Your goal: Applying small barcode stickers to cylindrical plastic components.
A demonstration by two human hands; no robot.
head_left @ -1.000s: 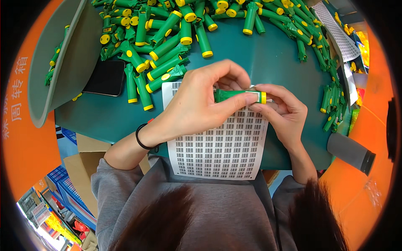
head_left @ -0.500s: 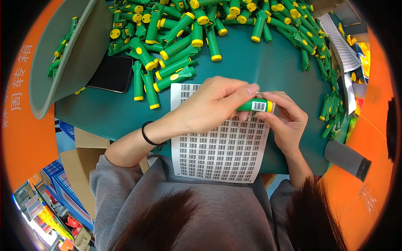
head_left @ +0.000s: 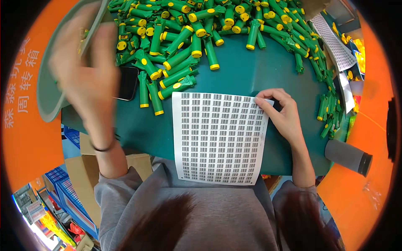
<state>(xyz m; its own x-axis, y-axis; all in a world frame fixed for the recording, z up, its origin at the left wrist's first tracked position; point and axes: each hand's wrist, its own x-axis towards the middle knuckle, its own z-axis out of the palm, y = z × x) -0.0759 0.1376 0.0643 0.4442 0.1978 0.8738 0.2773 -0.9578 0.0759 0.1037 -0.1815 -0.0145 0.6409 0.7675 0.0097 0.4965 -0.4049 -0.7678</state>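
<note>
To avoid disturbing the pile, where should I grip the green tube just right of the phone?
Probably grip the green tube near its yellow end, from the near side: that end points outward, while the other lies close to the pile.

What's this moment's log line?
left hand: blurred, at grey tub; right hand: holding printed sheet at far right corner; green tubes: piled on table

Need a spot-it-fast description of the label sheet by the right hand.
Find the near edge of the dark green table. There, the right hand touches the upper right corner of a white label sheet printed with rows of small dark blocks. Unlike the similar sheet at the far right, it has a hand on it.
</note>
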